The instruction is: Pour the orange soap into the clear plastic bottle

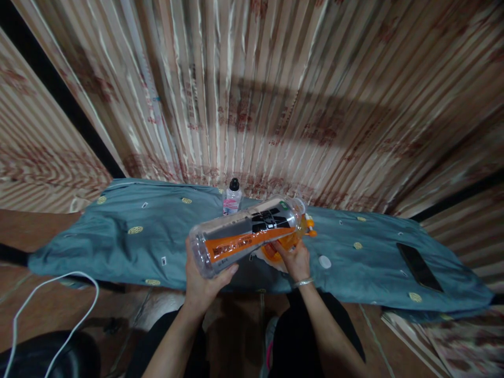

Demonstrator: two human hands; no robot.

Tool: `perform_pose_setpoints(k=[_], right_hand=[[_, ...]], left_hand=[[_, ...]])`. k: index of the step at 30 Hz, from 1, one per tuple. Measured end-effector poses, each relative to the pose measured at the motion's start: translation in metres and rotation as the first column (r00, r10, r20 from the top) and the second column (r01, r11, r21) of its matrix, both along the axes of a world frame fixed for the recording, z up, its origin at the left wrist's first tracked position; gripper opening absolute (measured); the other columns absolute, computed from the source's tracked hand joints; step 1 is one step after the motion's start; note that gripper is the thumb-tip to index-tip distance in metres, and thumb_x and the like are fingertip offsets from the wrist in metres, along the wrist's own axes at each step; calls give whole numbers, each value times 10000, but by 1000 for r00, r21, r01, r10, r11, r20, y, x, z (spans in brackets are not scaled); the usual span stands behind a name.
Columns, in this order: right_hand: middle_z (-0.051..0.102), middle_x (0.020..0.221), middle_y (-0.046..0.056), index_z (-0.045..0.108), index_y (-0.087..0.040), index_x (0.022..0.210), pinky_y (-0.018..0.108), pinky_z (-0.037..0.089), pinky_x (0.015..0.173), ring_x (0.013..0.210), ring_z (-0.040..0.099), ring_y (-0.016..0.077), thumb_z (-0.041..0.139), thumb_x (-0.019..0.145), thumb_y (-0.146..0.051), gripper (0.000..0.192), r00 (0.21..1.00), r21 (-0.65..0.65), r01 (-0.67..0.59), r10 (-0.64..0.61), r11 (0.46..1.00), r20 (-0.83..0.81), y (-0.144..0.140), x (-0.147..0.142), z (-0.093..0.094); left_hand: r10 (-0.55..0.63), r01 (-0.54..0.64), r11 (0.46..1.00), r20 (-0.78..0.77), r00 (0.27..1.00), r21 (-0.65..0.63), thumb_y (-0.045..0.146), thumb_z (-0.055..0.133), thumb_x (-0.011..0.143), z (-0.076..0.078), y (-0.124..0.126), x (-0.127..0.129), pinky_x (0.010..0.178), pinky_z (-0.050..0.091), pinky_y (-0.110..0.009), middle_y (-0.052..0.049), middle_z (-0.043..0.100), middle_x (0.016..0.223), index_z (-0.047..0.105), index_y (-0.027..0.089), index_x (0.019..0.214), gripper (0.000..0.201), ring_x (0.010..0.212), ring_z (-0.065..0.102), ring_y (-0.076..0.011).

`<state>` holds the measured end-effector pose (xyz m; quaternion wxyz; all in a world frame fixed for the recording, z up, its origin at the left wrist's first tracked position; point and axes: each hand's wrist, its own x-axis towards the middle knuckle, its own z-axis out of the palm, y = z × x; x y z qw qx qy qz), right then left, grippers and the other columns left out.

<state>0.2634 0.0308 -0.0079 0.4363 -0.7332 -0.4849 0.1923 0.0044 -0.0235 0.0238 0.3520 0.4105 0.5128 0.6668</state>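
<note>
Slanting above the cloth-covered bench, base toward its front edge and neck rightward toward its back edge, the clear plastic bottle is gripped near its base by the left hand; nearer the neck, an orange container is grasped by the right hand.

Room left, small bottle blocking behind large bottle.
</note>
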Motion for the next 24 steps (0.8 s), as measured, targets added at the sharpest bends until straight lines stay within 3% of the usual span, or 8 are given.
perform_pose_setpoints(k=[14, 24], right_hand=[[912, 1139, 238, 754, -221, 1104, 455, 650, 889, 1120, 882, 454, 912, 727, -676, 612, 1000, -40, -8, 9, 999, 28, -1, -5, 6], [917, 1127, 207, 732, -232, 1137, 430, 665, 860, 1124, 890, 441, 946, 725, -608, 597, 999, -103, -4, 8, 995, 35, -5, -5, 11]], left_hand=[[-11, 11, 1000, -10, 1000, 9, 619, 1088, 534, 5, -1, 1, 1162, 662, -641, -115, 816, 1202, 632, 234, 1387, 1041, 1220, 839, -423], [-13, 13, 1000, -16, 1000, 7, 676, 1081, 538, 2, 0, 2, 1179, 652, -647, -148, 823, 1269, 604, 229, 1404, 1085, 1212, 844, -423]])
